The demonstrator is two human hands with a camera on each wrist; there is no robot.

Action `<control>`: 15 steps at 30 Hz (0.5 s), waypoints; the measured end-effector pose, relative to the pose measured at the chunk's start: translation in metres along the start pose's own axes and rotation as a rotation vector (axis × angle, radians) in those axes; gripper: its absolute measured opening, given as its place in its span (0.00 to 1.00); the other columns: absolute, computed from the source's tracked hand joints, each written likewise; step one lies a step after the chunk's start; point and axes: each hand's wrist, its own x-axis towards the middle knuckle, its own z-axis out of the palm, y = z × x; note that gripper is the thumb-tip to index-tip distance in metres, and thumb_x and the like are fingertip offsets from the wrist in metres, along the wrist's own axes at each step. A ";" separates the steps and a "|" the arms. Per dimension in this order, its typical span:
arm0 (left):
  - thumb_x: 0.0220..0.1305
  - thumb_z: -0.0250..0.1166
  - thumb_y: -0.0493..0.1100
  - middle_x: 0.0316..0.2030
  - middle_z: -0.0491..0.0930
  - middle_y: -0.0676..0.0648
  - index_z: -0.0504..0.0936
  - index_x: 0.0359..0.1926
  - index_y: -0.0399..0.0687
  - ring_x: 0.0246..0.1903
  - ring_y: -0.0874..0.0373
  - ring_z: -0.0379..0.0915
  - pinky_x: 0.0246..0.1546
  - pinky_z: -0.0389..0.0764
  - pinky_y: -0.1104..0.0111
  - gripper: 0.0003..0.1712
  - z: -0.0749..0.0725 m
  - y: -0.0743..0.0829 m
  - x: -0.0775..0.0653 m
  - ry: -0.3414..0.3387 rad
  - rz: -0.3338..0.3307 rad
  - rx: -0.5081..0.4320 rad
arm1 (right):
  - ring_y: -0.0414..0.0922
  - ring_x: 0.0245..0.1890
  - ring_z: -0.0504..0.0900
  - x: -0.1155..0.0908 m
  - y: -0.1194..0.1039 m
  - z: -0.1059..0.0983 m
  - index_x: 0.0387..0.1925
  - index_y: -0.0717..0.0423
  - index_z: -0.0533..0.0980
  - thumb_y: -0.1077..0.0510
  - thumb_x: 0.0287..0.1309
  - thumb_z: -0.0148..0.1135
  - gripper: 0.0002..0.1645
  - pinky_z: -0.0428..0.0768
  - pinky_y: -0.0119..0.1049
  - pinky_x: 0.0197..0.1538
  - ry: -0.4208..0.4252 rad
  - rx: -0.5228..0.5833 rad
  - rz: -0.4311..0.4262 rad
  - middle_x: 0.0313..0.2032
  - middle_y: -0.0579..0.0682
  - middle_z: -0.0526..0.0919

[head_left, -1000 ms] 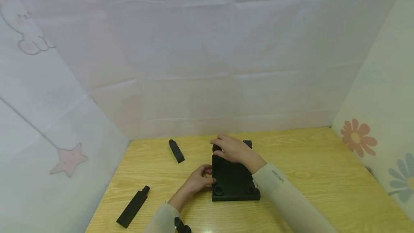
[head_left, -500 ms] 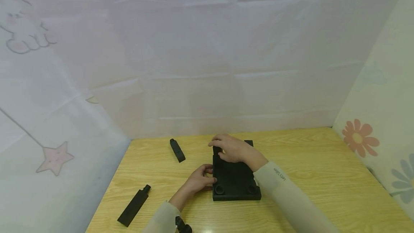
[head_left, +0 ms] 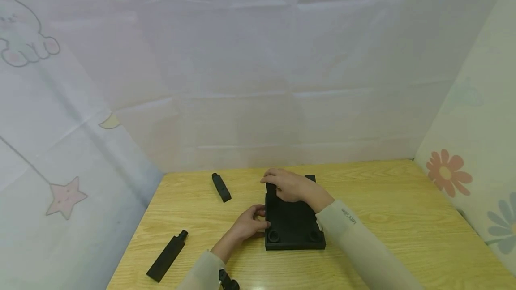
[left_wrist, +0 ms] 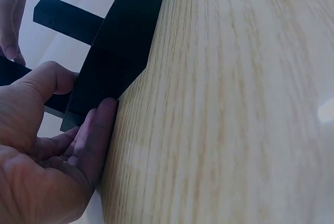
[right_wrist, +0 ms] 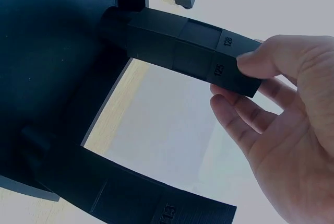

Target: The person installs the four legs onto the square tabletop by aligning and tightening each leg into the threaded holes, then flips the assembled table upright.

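A pale, creased backdrop (head_left: 290, 79) rises behind a wood-grained table (head_left: 383, 218), where a black board (head_left: 292, 218) lies flat. The left hand (head_left: 246, 224) has its grip pinching the board's left rim; the right hand (head_left: 291, 186) has its grip pinching the upper end of an upright leg (right_wrist: 172, 44) at the far left corner. A second leg (right_wrist: 130, 187) stands far right; a near loose leg (head_left: 166, 257) and a far loose leg (head_left: 221, 188) lie off to the left. The step in hand seems to be working the pinched leg at its corner, and the next move probably calls for keeping the board braced meanwhile. The joint's inside is hidden, so its seating depth is unclear; the right hand partly covers the board
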 end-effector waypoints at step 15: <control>0.62 0.69 0.37 0.53 0.71 0.37 0.64 0.71 0.33 0.39 0.55 0.75 0.42 0.87 0.54 0.39 0.001 -0.002 0.000 0.004 0.012 0.006 | 0.46 0.49 0.81 0.003 0.000 0.005 0.70 0.50 0.70 0.49 0.72 0.61 0.29 0.82 0.42 0.51 0.050 -0.078 0.148 0.58 0.52 0.76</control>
